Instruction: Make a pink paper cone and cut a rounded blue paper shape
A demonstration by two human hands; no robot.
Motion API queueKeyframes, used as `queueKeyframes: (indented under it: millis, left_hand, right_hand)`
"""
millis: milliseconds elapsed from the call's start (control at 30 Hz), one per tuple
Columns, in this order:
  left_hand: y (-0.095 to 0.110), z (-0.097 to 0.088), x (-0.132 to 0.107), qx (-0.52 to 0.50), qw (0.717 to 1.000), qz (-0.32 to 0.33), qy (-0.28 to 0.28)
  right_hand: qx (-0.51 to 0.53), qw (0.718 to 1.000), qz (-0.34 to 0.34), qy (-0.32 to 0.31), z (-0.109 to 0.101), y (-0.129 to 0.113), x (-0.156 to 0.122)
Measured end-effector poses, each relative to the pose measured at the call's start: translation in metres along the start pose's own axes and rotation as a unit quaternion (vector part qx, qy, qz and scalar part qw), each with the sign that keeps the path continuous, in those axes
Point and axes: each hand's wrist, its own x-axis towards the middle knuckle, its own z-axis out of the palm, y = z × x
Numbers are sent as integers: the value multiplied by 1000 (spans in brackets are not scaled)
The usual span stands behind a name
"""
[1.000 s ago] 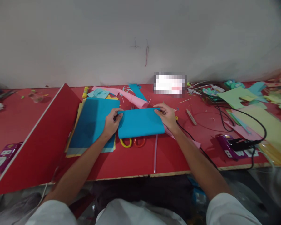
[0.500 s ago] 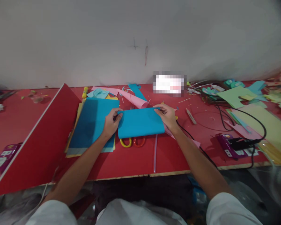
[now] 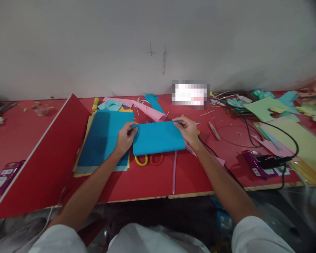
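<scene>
Now we are holding a folded blue sheet at the middle of the red tabletop, with one of our hands at each end. Our left hand is closing narrowly on the sheet's left edge, pinching it near the far corner. Our right hand is gripping the far right corner the same way, with the fingers curled over the edge. The sheet is lying flat and wide between our hands, its rounded fold facing us on the near side.

Just under that near edge, the yellow and orange handles of a pair of scissors are poking out; the blades are hidden beneath the sheet. A thin clear tube is running from the sheet toward the near edge of the tabletop. To the left, touching our left hand, a stack of paper with a darker blue top sheet is lying flat. Further left, a big red board is slanting across the tabletop. Just beyond the folded sheet, a pink paper roll is lying at an angle. To the right, a black cable is looping toward a purple power strip, and pale green sheets are lying at the far right.
</scene>
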Motion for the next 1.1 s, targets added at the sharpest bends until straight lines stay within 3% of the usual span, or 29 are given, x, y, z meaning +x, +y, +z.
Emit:
queueKeyframes:
  millis: [1100]
  left_hand:
    - [4,-1,0,-21,1000,-13,-4]
  right_hand:
    - [12,1000,15,-9,0,-8,1]
